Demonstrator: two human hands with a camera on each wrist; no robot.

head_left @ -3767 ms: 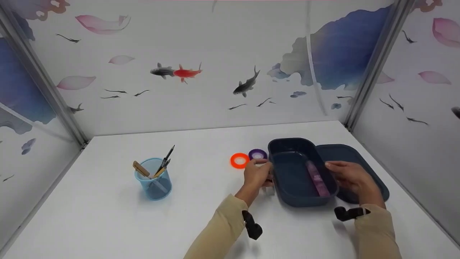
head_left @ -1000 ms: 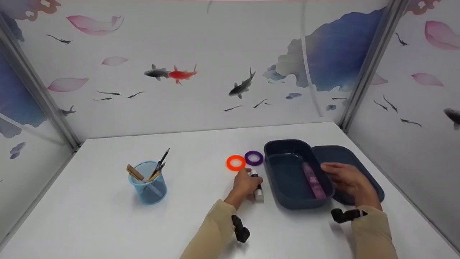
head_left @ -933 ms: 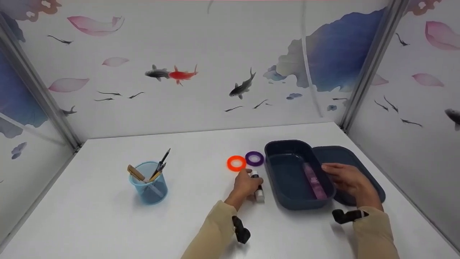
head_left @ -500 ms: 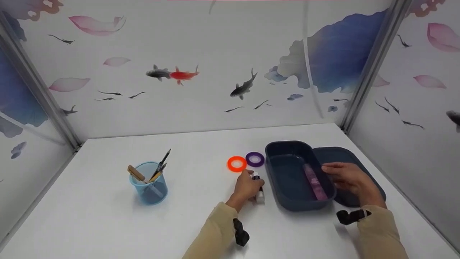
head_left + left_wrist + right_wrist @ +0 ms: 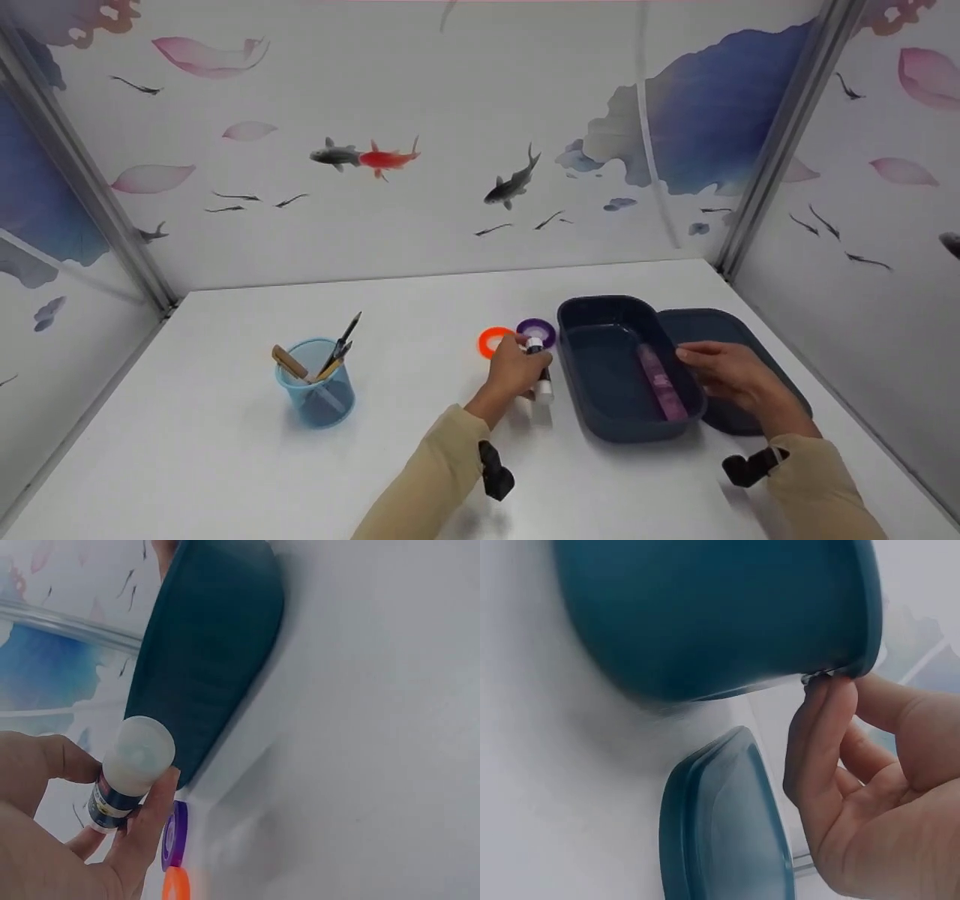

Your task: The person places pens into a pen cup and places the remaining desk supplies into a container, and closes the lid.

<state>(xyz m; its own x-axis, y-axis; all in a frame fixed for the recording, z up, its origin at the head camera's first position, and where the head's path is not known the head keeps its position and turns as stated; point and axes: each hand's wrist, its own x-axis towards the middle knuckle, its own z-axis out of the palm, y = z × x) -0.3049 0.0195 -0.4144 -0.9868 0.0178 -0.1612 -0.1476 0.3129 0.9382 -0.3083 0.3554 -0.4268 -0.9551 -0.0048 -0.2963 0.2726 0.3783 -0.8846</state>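
My left hand (image 5: 516, 371) grips a white-capped glue stick (image 5: 544, 391) with a dark label, left of a dark blue box (image 5: 604, 427). The left wrist view shows the glue stick (image 5: 137, 757) between thumb and fingers, raised off the table with a shadow beneath. My right hand (image 5: 731, 375) holds the box's right rim. From the right wrist view, the fingertips of that hand (image 5: 870, 787) meet the outer wall just under the rim. Inside the box lies a translucent purple-pink stick-shaped item (image 5: 661, 382) along the right wall.
Behind my left hand lie an orange tape roll (image 5: 491, 343) and a purple tape roll (image 5: 536, 324). A dark blue lid (image 5: 712, 326) lies right of the box, partly under my right hand. Farther left stands a light-blue pen cup (image 5: 322, 405) with a cutter and pencils.
My left hand has come away from the box's left side and lifted the glue stick from the table, shifting slightly toward the tape rolls. My right hand stays at the rim.
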